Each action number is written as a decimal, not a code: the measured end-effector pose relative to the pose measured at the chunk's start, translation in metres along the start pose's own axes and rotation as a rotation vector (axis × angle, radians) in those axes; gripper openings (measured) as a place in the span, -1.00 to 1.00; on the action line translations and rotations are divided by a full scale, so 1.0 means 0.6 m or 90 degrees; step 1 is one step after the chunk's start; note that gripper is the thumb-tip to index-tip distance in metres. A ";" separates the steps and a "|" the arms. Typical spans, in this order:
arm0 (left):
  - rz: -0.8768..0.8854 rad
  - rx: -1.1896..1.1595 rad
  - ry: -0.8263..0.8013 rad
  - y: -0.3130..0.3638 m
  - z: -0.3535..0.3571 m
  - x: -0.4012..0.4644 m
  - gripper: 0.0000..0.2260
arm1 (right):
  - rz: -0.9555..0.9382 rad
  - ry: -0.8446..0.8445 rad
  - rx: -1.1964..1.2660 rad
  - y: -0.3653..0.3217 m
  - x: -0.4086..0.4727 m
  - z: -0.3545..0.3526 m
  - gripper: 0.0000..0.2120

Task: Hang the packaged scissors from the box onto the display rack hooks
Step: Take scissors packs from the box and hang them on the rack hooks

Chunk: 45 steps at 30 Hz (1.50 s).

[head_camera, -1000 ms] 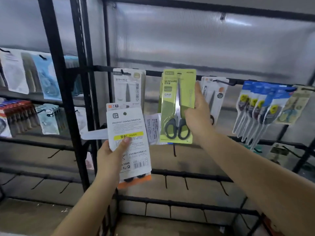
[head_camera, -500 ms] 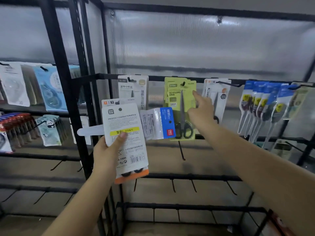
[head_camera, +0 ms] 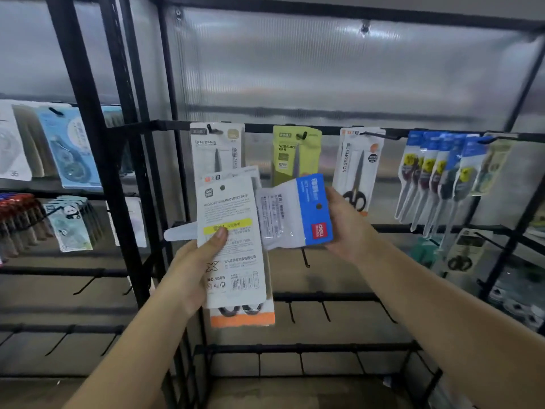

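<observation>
My left hand (head_camera: 191,270) grips a stack of white scissors packs (head_camera: 233,249), backs facing me, thumb on the yellow band; an orange card edge shows at the bottom. My right hand (head_camera: 348,228) holds a blue-and-clear scissors pack (head_camera: 295,211) lying sideways, its hang hole near my palm. Behind them the green scissors pack (head_camera: 295,152) hangs on a hook of the black rack bar (head_camera: 259,126). A grey-white pack (head_camera: 216,146) hangs to its left and a white-orange scissors pack (head_camera: 358,169) to its right.
Several blue-topped packs (head_camera: 436,178) hang at the right of the bar. Bare hooks (head_camera: 306,258) stick out from the lower bars. Correction-tape packs (head_camera: 67,149) fill the left bay behind a black upright post (head_camera: 97,160). More goods sit at lower right.
My right hand left the hung green pack, came down and took hold of the blue-and-clear pack beside the stack in my left hand. The left hand stayed almost still.
</observation>
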<state>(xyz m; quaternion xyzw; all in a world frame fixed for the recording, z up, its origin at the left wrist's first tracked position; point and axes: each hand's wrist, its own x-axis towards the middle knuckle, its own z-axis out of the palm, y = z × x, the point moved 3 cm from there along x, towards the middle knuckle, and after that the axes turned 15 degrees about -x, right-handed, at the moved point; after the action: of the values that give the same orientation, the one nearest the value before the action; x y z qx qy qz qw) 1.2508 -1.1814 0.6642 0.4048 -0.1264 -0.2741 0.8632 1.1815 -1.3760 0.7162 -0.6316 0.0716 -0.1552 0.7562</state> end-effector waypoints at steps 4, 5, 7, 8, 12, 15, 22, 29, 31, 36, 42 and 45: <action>-0.085 0.026 -0.045 -0.028 0.032 0.021 -0.66 | -0.131 -0.107 -0.313 -0.035 -0.033 -0.026 -0.59; -0.090 0.017 -0.056 -0.036 0.041 0.027 -0.66 | -0.154 -0.127 -0.371 -0.045 -0.044 -0.029 -0.55; -0.098 -0.007 -0.072 -0.053 0.057 0.039 -0.64 | -0.153 -0.129 -0.425 -0.057 -0.058 -0.046 -0.48; -0.104 -0.017 -0.081 -0.061 0.064 0.044 -0.65 | -0.142 -0.123 -0.437 -0.059 -0.064 -0.058 -0.50; -0.147 -0.027 -0.113 -0.102 0.091 0.062 -0.71 | -0.119 -0.101 -0.463 -0.056 -0.075 -0.109 -0.62; -0.187 -0.052 -0.130 -0.138 0.115 0.072 -0.72 | -0.102 -0.086 -0.439 -0.052 -0.083 -0.157 -0.62; -0.263 -0.065 -0.086 -0.215 0.180 0.091 -0.79 | -0.097 -0.073 -0.250 -0.069 -0.105 -0.285 -0.86; -0.249 -0.076 -0.030 -0.272 0.266 0.099 -0.72 | -0.132 0.041 -0.184 -0.110 -0.131 -0.412 -0.47; -0.221 -0.058 -0.013 -0.286 0.291 0.097 -0.74 | -0.100 0.128 -0.179 -0.124 -0.122 -0.452 -0.52; -0.156 -0.011 0.055 -0.324 0.331 0.090 -0.48 | -0.063 0.203 0.008 -0.150 -0.109 -0.505 -0.85; 0.085 0.135 0.170 -0.349 0.363 0.055 -0.87 | -0.134 0.360 -0.045 -0.187 -0.093 -0.557 -0.81; 0.147 0.149 0.212 -0.340 0.374 0.045 -0.87 | -0.136 0.413 -0.092 -0.199 -0.082 -0.572 -0.85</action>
<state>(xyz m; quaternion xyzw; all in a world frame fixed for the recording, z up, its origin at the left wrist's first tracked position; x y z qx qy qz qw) 1.0984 -1.4448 0.6511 0.5245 -0.0587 -0.0863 0.8450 1.0133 -1.6989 0.7628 -0.6052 0.2524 -0.4208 0.6269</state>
